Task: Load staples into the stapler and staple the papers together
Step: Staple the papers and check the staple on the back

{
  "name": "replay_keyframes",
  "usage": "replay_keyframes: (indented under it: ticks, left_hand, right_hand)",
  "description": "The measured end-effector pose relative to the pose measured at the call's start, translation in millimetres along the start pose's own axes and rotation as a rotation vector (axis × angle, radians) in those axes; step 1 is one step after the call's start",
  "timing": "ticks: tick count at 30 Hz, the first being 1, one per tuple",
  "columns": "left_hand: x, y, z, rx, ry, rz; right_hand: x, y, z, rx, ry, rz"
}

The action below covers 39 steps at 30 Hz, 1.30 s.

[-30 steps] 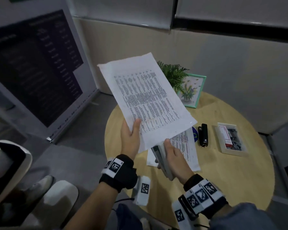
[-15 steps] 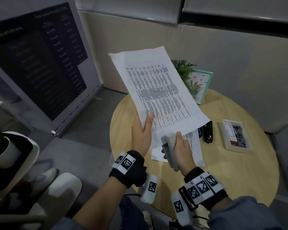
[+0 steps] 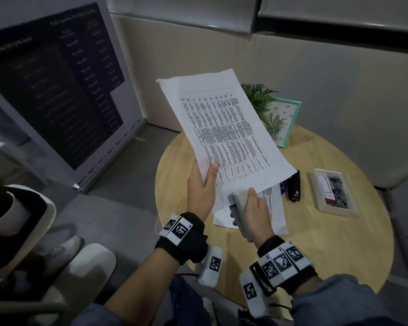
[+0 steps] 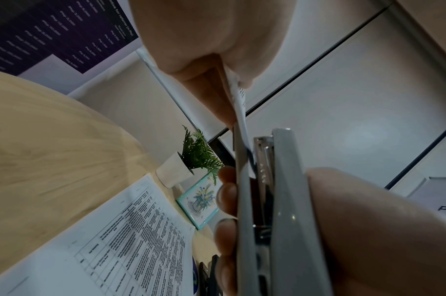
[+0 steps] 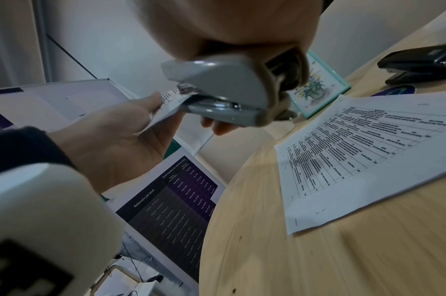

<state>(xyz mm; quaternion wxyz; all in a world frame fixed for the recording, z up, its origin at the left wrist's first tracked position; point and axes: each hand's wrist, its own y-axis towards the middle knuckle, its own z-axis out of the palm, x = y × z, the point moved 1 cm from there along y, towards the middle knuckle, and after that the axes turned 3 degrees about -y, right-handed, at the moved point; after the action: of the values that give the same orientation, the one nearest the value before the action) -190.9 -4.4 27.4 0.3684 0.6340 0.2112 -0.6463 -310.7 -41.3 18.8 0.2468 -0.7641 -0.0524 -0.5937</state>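
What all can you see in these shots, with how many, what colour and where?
held papers: one bundle, white, printed, raised above the table
grey stapler: one, its mouth over the bundle's lower corner
loose sheets: white, printed, flat on the table
black stapler: one, right of the loose sheets
staple tray: one, pale, near the right edge
potted plant: one, green, at the far edge
picture frame: one, teal, beside the plant
table: one, round, light wood
banner: one, dark, at left
left hand: holds the papers
right hand: grips the grey stapler
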Motion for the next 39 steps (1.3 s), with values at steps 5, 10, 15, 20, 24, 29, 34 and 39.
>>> replay_keyframes:
  ticks: [5, 10, 15, 20, 24, 29, 34, 39]
  left_hand:
    - [4, 0, 2, 0.005, 0.012, -0.021]
    - [8, 2, 12, 0.028, 0.015, -0.051]
    - [4, 5, 24, 0.063, 0.013, -0.052]
    - [4, -6, 21, 0.075, -0.026, -0.051]
    - [9, 2, 11, 0.018, 0.178, 0.055]
    - [35, 6, -4, 0.138, 0.938, 0.536]
    - [38, -3, 14, 0.44, 1.049, 0.807]
    - [28, 18, 24, 0.347, 0.983, 0.625]
  right_hand:
    - [-1, 1, 1, -0.006, -0.029, -0.014]
    - [-9, 9, -4, -0.071, -0.04, 0.009]
    - [-8, 19, -12, -0.148, -0.141, -0.075]
    - [-14, 20, -13, -0.17, -0.158, -0.06]
    - [-20, 31, -21, -0.18, -0.218, -0.091]
    - [-18, 40, -39, -0.114, -0.315, -0.072]
    - [-19, 48, -53, 0.05, -0.295, 0.016]
    - [-22, 69, -93, -0.02, -0.159, 0.115]
